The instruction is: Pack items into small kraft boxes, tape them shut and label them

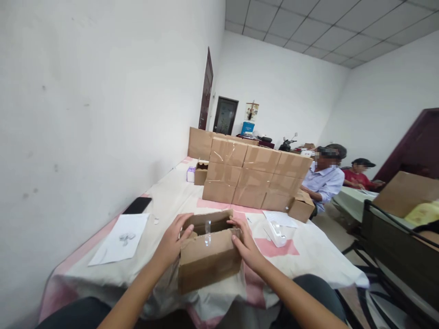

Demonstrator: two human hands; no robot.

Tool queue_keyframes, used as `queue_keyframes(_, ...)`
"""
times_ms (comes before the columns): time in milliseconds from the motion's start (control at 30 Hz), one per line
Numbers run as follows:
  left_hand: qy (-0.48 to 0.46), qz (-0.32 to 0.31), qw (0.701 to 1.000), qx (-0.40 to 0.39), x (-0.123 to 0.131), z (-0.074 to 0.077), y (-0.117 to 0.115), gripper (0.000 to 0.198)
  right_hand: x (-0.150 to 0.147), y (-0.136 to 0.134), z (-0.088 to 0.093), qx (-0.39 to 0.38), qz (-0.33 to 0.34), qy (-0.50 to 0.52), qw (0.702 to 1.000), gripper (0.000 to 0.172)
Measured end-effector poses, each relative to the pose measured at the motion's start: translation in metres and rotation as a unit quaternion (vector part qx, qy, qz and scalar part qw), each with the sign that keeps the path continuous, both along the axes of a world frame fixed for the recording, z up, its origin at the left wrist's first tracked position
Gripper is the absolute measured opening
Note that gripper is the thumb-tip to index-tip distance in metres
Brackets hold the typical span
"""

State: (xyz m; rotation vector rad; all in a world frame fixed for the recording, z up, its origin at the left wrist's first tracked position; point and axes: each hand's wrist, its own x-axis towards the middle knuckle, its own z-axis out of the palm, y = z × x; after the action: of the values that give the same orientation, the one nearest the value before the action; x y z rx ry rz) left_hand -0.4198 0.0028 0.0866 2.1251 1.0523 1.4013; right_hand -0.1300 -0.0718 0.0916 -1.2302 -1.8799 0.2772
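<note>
A small brown cardboard box (209, 260) stands at the near edge of the cloth-covered table (164, 201), its top flaps partly up and a strip of clear tape across the seam. My left hand (173, 242) grips the box's left end, thumb over the top edge. My right hand (247, 244) presses against its right end, fingers curled on the flap. Both hands are closed on the box.
A stack of taped cardboard boxes (255, 176) fills the table's middle. A white sheet (120, 240), a black phone (137, 205) and a clear tape dispenser (276, 233) lie nearby. Two people (324, 176) sit at right. A dark cart (401, 242) holds cardboard.
</note>
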Motion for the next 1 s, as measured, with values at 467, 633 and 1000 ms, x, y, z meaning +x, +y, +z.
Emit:
queue_keyframes(467,0.315,0.053,0.946,0.052,0.019,0.013,-0.05,0.079,-0.01,0.022,-0.022,0.009,-0.047,0.173,0.984,0.036)
queue_keyframes(633,0.244,0.026,0.969,0.012,0.012,0.023,-0.03,0.047,0.001,0.017,-0.029,0.038,0.0,0.178,0.983,0.036)
queue_keyframes(1000,0.315,0.039,0.941,0.115,0.012,0.023,-0.026,0.025,0.007,0.018,-0.027,-0.008,0.047,0.228,0.973,0.039)
